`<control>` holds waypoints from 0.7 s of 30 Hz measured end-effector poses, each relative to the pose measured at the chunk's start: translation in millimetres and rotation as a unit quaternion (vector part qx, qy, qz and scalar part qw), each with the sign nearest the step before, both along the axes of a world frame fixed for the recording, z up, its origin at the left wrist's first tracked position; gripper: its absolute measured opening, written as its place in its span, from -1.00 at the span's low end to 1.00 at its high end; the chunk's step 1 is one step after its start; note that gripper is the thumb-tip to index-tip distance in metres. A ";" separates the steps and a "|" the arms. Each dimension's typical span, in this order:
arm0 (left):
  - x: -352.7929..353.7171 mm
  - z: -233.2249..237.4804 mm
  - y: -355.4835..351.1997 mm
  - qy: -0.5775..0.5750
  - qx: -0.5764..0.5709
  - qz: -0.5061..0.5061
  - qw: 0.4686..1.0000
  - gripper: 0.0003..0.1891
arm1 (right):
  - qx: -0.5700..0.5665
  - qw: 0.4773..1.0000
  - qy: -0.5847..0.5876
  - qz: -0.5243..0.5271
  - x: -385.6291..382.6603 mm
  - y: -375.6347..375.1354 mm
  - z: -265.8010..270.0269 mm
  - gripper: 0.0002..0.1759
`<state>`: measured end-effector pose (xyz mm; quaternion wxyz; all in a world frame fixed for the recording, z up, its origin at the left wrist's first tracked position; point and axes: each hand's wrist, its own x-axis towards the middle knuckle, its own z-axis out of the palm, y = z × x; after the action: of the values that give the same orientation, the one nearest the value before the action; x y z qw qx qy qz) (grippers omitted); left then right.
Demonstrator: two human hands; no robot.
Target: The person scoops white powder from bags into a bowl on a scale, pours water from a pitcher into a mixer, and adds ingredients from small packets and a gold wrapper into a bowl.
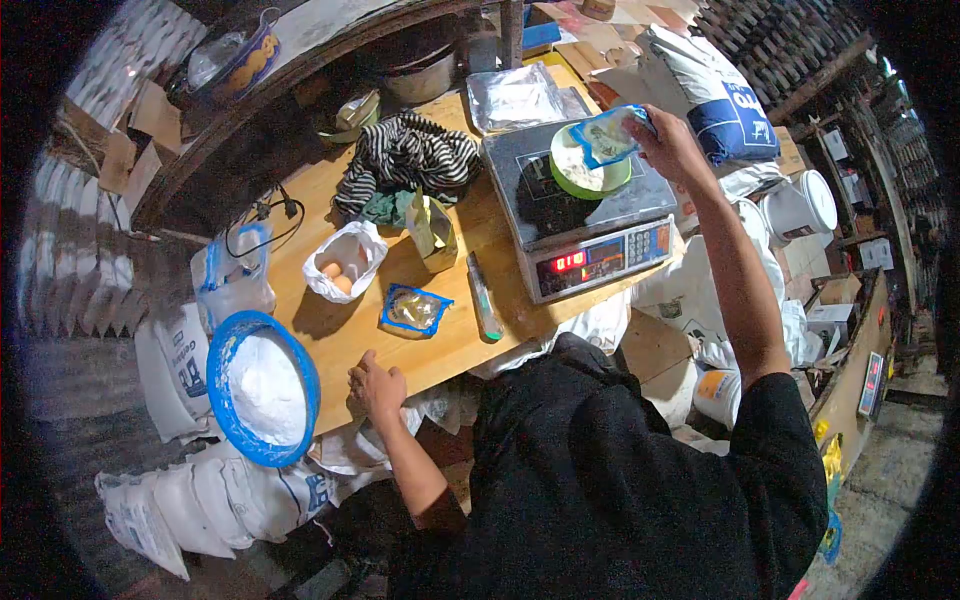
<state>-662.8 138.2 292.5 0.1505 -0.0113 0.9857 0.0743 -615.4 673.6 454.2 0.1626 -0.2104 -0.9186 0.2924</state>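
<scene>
My right hand (668, 146) grips a clear plastic bag with blue edges (606, 140), tilted over a green bowl (590, 188). White powder lies in the bowl, which stands on a digital scale (553, 221) with a lit red display. My left hand (378, 387) rests at the table's front edge, fingers apart and holding nothing. Nearest to it are a blue basin (314, 385) heaped with white powder (265, 390) and a small blue-edged packet (415, 310) with brownish contents. A knife with a green handle (485, 300) lies left of the scale.
On the wooden table (465, 355) are a white bag with eggs (345, 262), an open yellowish packet (432, 235), a striped cloth (410, 160) and a black cable (270, 225). White sacks (200, 500) stand below left; buckets (800, 207) and a large sack (715, 95) are at right.
</scene>
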 end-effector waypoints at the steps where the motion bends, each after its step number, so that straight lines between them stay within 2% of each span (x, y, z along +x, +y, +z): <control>1: -0.1 2.2 0.6 -0.004 -0.001 0.003 1.000 -0.43 | -0.004 1.000 -0.005 0.000 0.8 0.2 0.9 -0.68; 6: 0.0 -1.7 0.3 0.000 -0.017 0.004 1.000 -0.42 | -0.013 0.999 -0.046 0.007 4.8 -15.5 20.8 -0.71; 9: -0.2 -8.1 -1.2 0.004 -0.016 0.007 1.000 -0.41 | 0.012 0.999 0.013 0.049 5.5 -5.6 7.5 -0.70; 12: -1.2 -16.7 -7.2 0.005 -0.007 -0.005 1.000 -0.40 | 0.025 0.998 0.000 0.060 5.2 -2.6 4.5 -0.69; 15: -0.7 -12.0 -5.5 -0.003 -0.015 -0.001 1.000 -0.39 | 0.049 0.999 0.001 0.011 5.1 -14.4 15.1 -0.73; 18: 0.6 3.0 1.9 -0.019 -0.016 0.011 1.000 -0.40 | 0.068 0.998 -0.012 0.009 4.6 -12.2 15.4 -0.73; 21: 0.0 -8.7 -3.7 -0.008 -0.011 0.004 1.000 -0.40 | 0.029 1.000 0.002 0.001 7.0 -17.7 18.5 -0.74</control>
<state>-662.8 134.6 283.8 0.1582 -0.0179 0.9851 0.0643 -608.4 655.9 472.7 0.1698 -0.2039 -0.9266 0.2664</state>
